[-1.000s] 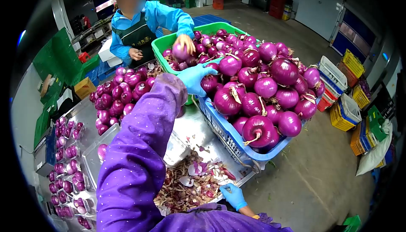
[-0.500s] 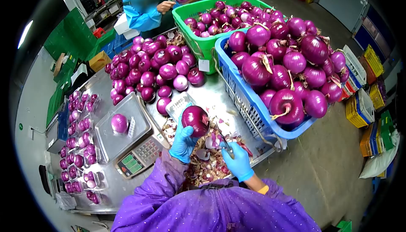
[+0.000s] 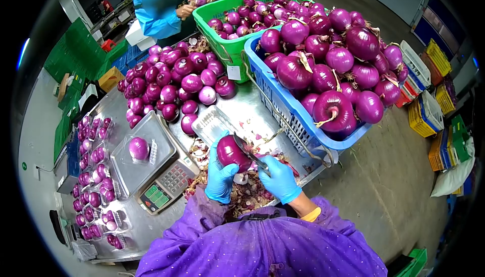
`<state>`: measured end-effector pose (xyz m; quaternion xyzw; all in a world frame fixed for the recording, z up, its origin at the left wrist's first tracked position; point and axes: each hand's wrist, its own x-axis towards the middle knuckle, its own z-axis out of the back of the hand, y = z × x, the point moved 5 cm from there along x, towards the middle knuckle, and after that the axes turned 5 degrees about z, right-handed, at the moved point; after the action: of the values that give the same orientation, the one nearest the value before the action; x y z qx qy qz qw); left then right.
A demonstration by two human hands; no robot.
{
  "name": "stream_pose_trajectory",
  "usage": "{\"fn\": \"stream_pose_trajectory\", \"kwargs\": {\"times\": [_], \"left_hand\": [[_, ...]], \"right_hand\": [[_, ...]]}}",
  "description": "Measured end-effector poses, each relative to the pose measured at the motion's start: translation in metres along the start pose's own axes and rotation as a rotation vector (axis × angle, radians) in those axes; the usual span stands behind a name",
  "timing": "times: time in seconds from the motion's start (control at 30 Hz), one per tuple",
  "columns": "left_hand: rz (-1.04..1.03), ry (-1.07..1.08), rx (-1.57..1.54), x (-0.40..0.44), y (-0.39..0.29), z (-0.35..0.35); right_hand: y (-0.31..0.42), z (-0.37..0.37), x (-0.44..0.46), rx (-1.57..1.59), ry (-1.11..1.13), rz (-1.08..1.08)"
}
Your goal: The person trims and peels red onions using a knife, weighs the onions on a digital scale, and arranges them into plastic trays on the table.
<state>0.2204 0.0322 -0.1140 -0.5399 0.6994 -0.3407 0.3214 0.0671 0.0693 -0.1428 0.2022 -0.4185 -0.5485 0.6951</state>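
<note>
My left hand (image 3: 222,176), in a blue glove, is wrapped round a large red onion (image 3: 232,153) from its left side. In my right hand (image 3: 279,180), also gloved in blue, is a slim dark-bladed cutting tool (image 3: 252,157); whether it is a knife or scissors I cannot tell. Its blade lies against the onion's upper right side. Below both hands, dry onion skins and trimmings (image 3: 247,196) cover the metal table. Just beyond the held onion lies a clear plastic tray (image 3: 212,121).
A digital scale (image 3: 166,178) bears a packed onion (image 3: 139,148). Packed onions (image 3: 96,176) line the left; loose onions (image 3: 174,82) are heaped behind. A blue basket (image 3: 298,140) and green basket (image 3: 222,49) hold more. Across the table, a person (image 3: 156,17) in blue sleeves handles an onion.
My right hand has brought the cutting tool up and left against the onion. The held onion has turned and sits slightly lower. The whole view has shifted a little.
</note>
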Motion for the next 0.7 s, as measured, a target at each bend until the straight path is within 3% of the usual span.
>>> {"fn": "stream_pose_trajectory", "kwargs": {"times": [0.1,0.33,0.5,0.6,0.7], "left_hand": [[0.007,-0.017,-0.063,-0.005,0.009,0.011],[0.261,-0.069,-0.271,-0.020,0.029,0.023],[0.396,-0.096,-0.205,-0.018,0.022,0.012],[0.590,0.123,-0.343,-0.021,0.028,0.015],[0.697,0.020,-0.426,-0.035,0.033,0.014]], "right_hand": [[-0.015,0.001,-0.019,0.047,0.010,-0.094],[0.005,0.014,-0.005,-0.042,0.047,0.150],[0.008,0.017,0.004,-0.082,0.109,0.259],[0.006,0.014,0.005,-0.100,0.143,0.249],[-0.047,0.003,-0.015,-0.035,0.262,-0.026]]}}
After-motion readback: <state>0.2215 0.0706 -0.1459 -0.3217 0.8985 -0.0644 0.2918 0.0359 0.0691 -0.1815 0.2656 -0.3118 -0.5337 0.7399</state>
